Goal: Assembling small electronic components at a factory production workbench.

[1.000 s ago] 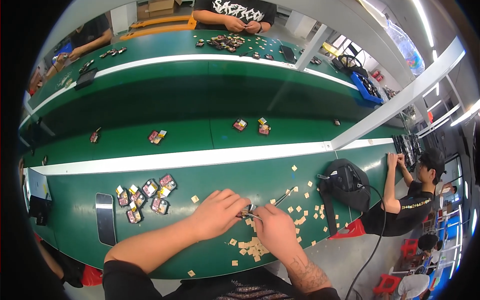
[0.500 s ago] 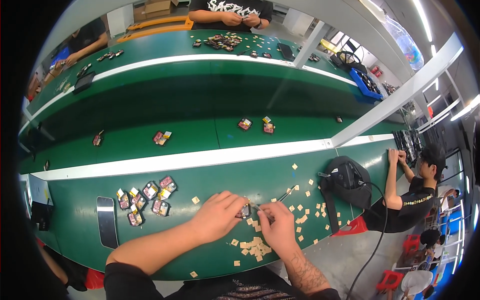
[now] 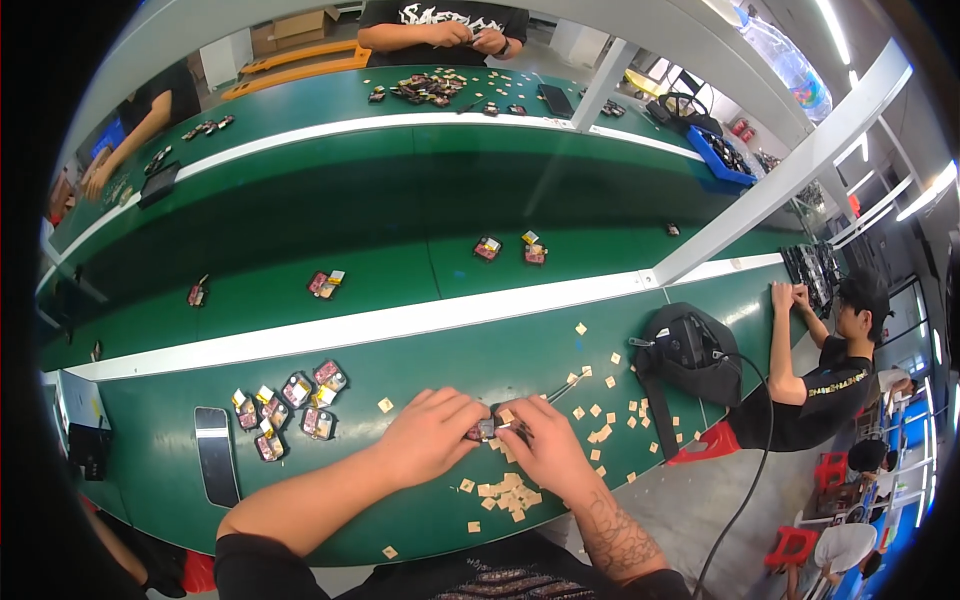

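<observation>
My left hand (image 3: 432,432) is closed around the left side of a small electronic module (image 3: 486,430), dark with reddish parts, just above the green bench. My right hand (image 3: 545,445) is closed at the module's right side, its fingertips against it. Slim metal tweezers (image 3: 566,387) stick out past the right hand toward the upper right; their tips are hidden by the fingers. A pale square tab shows at the fingertips by the module. Below my hands lies a pile of small tan square pieces (image 3: 512,494), with more scattered to the right.
Several similar modules (image 3: 318,424) sit to the left, beside a dark phone (image 3: 215,455). A black bag (image 3: 690,350) with a cable lies at the right. A white rail (image 3: 400,325) crosses behind, with more modules beyond it. Co-workers sit across and at the right.
My right hand has moved slightly left and closer to the module, its fingers now against it. My left hand stays on the module. The view has shifted slightly.
</observation>
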Demonstrator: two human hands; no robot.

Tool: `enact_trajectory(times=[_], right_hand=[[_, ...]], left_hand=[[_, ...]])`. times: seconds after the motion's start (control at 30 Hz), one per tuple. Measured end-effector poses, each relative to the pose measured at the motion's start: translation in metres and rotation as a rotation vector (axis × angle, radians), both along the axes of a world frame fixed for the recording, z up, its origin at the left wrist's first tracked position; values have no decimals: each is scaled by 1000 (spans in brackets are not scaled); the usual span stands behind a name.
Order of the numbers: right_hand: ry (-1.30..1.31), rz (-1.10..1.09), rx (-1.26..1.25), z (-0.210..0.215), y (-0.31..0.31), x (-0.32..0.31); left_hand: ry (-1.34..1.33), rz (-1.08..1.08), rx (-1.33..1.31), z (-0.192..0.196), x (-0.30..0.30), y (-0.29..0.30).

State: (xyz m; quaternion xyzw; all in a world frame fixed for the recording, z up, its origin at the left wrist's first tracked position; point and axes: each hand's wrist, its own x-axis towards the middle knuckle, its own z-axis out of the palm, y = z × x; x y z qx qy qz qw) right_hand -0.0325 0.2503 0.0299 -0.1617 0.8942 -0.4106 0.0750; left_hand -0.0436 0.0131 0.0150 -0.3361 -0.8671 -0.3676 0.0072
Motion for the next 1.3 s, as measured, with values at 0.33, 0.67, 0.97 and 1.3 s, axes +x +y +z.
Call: enact_trajectory(times=[0.33, 0.67, 0.97, 1.3], right_hand=[[-18, -17, -158, -12, 6, 10], [-111, 78, -175, 4, 21, 8], [55, 76, -23, 2, 8, 18], [154, 18, 43, -13, -9, 28]], left_hand=[[89, -28, -82, -3, 3, -3], [116, -65, -69, -4, 4, -2], [145, -93, -147, -2, 5, -3], [129, -92, -122, 0, 3, -3]])
